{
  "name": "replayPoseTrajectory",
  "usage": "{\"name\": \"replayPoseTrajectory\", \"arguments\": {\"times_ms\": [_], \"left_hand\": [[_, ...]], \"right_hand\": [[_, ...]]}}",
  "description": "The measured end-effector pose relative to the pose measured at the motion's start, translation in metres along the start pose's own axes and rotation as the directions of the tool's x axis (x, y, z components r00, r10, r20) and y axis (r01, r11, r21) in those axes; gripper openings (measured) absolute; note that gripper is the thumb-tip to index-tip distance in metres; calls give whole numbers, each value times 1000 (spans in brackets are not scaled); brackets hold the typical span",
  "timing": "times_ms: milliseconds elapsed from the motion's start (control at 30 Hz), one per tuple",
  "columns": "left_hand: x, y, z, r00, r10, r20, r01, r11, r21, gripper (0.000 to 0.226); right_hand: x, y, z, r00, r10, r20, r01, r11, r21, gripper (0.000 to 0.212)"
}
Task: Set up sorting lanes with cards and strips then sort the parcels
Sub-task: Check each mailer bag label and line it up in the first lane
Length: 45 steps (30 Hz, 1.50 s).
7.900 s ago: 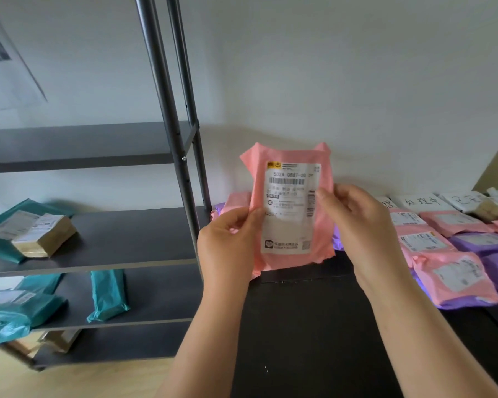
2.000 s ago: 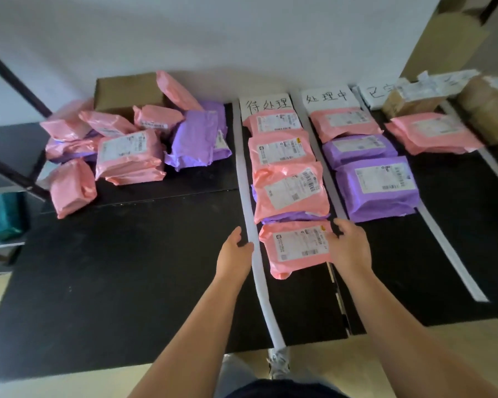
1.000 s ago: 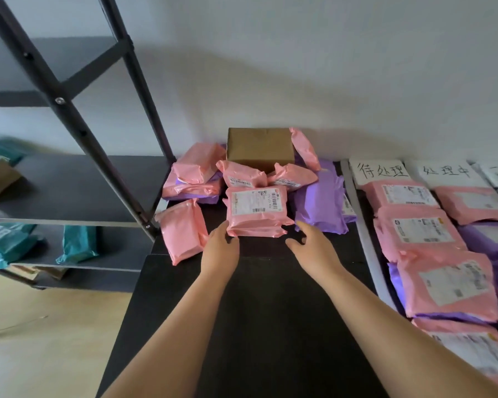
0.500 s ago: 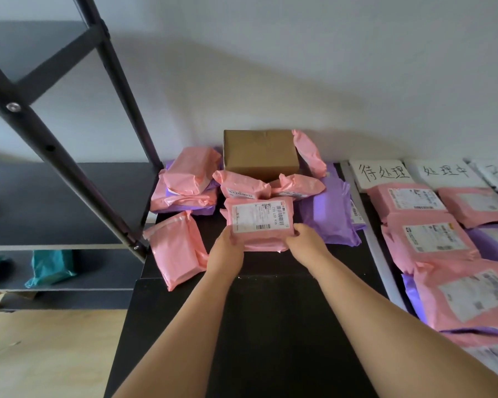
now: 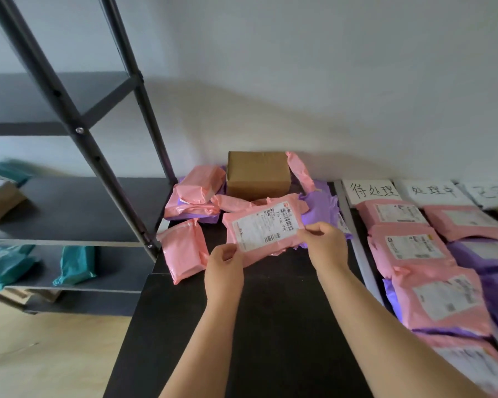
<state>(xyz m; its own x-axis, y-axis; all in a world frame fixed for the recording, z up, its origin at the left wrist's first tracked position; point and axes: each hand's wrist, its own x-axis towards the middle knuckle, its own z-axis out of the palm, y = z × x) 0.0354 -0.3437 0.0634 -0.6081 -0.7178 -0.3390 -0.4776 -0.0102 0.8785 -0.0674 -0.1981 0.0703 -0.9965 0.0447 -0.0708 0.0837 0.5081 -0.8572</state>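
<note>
A pink parcel (image 5: 259, 225) with a white label is lifted off the black table (image 5: 270, 326), tilted, label up. My left hand (image 5: 224, 268) grips its lower left corner and my right hand (image 5: 324, 242) pinches its right edge. Behind it lies the unsorted heap: pink parcels (image 5: 184, 251), a purple parcel (image 5: 319, 208) and a brown box (image 5: 258, 173). To the right, a white strip (image 5: 357, 245) borders a lane headed by a handwritten card (image 5: 371, 189), filled with pink parcels (image 5: 408, 248). A second card (image 5: 431, 191) heads the neighbouring lane.
A dark metal shelf rack (image 5: 104, 168) stands left of the table, with teal parcels (image 5: 72, 265) and a brown box (image 5: 0, 199) on its boards. The wall runs close behind the table. Wooden floor shows at the lower left.
Since two seconds ago my hands left the lane and went to the heap. Both took hold of the labelled pink parcel, lifted it and turned it.
</note>
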Motion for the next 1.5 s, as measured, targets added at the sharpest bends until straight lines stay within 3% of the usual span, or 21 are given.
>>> {"name": "replayPoseTrajectory", "arguments": {"times_ms": [133,200,400,467,567,633,733,933,1067,1233,1500], "left_hand": [[-52,11,3,998,33,-50,-38,993,-109,9],[-77,17,5,995,78,-55,-86,986,-145,14],[-139,49,0,964,246,-105,-254,965,-64,10],[-160,66,-3,921,363,-142,-371,928,-40,12],[-193,91,-9,788,602,-129,-610,791,-40,21],[-208,102,-11,751,657,-63,-660,748,-66,16],[-221,113,-10,747,665,-7,-664,745,-62,32],[-239,129,-8,781,621,-67,-620,759,-199,3],[-250,131,-9,828,549,-111,-552,766,-330,6],[-263,134,-12,834,530,-154,-544,740,-395,8],[-281,136,-11,850,523,-66,-490,737,-465,4]], "right_hand": [[-24,-6,-52,996,-52,-70,64,982,175,3],[-36,-10,-80,987,-114,-110,135,970,203,13],[-68,-23,-157,933,-302,-195,339,921,194,12],[-81,-31,-179,895,-384,-228,424,890,168,15],[-98,-41,-208,853,-460,-245,506,845,174,15],[-107,-47,-224,839,-488,-242,532,830,169,9],[-118,-56,-243,817,-527,-235,571,795,205,10],[-133,-65,-262,806,-512,-297,582,778,239,12],[-141,-59,-266,865,-421,-274,496,805,327,42],[-151,-53,-265,893,-439,-97,441,813,379,11],[-160,-50,-276,868,-452,-207,497,779,382,14]]}}
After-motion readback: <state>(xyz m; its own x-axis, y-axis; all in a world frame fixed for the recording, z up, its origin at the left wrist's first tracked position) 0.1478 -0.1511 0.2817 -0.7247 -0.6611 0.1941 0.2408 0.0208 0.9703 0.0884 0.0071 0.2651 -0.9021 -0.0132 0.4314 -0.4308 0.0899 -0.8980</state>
